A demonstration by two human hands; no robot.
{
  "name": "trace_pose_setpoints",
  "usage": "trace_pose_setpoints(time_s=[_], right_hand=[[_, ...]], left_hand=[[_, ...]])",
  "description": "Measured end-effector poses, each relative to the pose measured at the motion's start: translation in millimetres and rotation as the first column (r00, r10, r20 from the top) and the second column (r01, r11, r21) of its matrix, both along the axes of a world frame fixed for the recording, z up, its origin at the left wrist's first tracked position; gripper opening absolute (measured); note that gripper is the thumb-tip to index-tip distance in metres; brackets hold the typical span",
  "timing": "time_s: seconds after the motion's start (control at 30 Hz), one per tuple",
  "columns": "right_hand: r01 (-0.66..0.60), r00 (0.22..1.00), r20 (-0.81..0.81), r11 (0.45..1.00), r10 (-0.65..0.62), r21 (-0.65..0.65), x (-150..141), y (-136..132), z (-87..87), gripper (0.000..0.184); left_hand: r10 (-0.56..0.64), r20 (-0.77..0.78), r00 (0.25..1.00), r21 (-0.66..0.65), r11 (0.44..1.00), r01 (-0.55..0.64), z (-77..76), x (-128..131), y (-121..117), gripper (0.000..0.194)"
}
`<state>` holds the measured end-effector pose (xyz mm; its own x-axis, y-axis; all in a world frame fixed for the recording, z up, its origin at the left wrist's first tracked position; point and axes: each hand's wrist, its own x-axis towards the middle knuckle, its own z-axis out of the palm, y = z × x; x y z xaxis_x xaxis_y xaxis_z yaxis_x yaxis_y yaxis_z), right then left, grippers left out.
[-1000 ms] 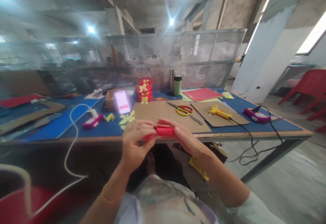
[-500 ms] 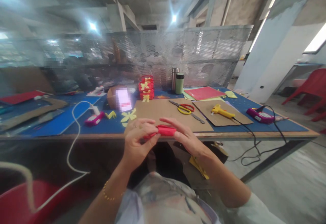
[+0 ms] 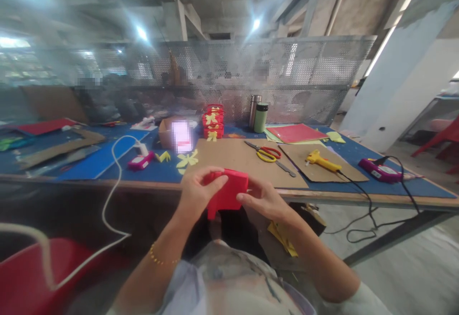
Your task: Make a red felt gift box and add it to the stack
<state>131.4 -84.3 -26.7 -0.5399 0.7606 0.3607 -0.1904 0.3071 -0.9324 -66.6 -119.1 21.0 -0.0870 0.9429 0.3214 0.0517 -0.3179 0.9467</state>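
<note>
Between my two hands, just off the table's front edge, is a small red box-like piece (image 3: 229, 191), with a flat face towards me and a strip hanging at its lower left. My left hand (image 3: 201, 188) grips its upper left side, thumb over the front. My right hand (image 3: 263, 199) holds its right side, thumb on the near face and fingers behind. Beyond my hands lies a brown cardboard sheet (image 3: 233, 155), with yellow-and-red-handled scissors (image 3: 267, 153) and a grey blade-like tool (image 3: 286, 168) on it. Yellow bow-shaped cutouts (image 3: 187, 159) lie left of the sheet.
Red boxes with yellow bows (image 3: 213, 123) are stacked at the back, left of a green bottle (image 3: 261, 119) and a steel flask. A yellow glue gun (image 3: 322, 161) rests on cardboard at right, its cord hanging over the edge. A lit phone (image 3: 182, 135) leans against a box.
The red piece has been turned from edge-on to show its broad flat face. My left thumb has moved up onto its front. The view has shifted slightly left.
</note>
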Motion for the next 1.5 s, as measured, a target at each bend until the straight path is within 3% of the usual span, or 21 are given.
trace_pose_setpoints(time_s=[0.17,0.4,0.57,0.67,0.8,0.87,0.93,1.03,1.1,1.3,1.5], right_hand=[[-0.039,0.999,-0.023,0.998,0.038,-0.049,-2.3,-1.9,-2.3,0.058],[-0.061,0.994,-0.107,0.97,0.037,-0.236,-0.5,-2.3,-20.0,0.061],[-0.133,0.988,-0.111,0.948,0.105,-0.288,-15.7,-8.0,-28.2,0.061],[-0.055,0.996,-0.078,0.972,0.038,-0.228,-22.7,-6.3,-28.8,0.057],[0.165,0.986,0.042,0.984,-0.162,-0.068,-22.9,0.5,-28.3,0.058],[0.274,0.95,0.141,0.96,-0.28,0.066,-19.0,2.0,-26.7,0.054],[0.343,0.894,0.233,0.918,-0.384,0.198,-14.2,1.8,-24.1,0.046],[0.366,0.84,0.309,0.886,-0.447,0.285,-8.3,0.7,-20.1,0.042],[0.366,0.834,0.324,0.888,-0.446,0.279,-6.6,0.9,-17.9,0.044],[0.38,0.827,0.32,0.879,-0.463,0.29,-9.7,4.3,-12.2,0.047],[0.361,0.797,0.366,0.865,-0.48,0.349,-11.2,4.0,-6.0,0.048]], left_hand=[[-0.003,0.08,0.997,-0.079,0.997,0.01,2.2,0.3,8.7,0.032],[-0.038,0.443,0.896,-0.168,0.978,0.124,5.3,-5.9,26.3,0.051],[0.012,0.464,0.886,-0.142,0.988,0.061,-6.3,-6.1,35.6,0.055],[0.054,0.375,0.926,-0.089,0.996,-0.022,-16.2,-6.8,39.3,0.052],[0.106,0.322,0.941,-0.09,0.993,-0.081,-26.5,-9.1,43.8,0.05],[0.071,0.357,0.931,-0.109,0.993,-0.034,-27.7,-9.7,44.0,0.048],[-0.023,0.404,0.914,-0.138,0.987,0.085,-26.4,-9.8,42.0,0.048],[-0.155,0.455,0.877,-0.178,0.949,0.26,-23.7,-9.0,37.3,0.05],[-0.191,0.472,0.861,-0.175,0.936,0.304,-24.4,-7.8,35.4,0.051],[-0.119,0.492,0.862,-0.117,0.973,0.201,-33.4,-3.5,36.7,0.049],[-0.158,0.53,0.833,-0.108,0.962,0.252,-26.4,-3.1,30.0,0.054]])
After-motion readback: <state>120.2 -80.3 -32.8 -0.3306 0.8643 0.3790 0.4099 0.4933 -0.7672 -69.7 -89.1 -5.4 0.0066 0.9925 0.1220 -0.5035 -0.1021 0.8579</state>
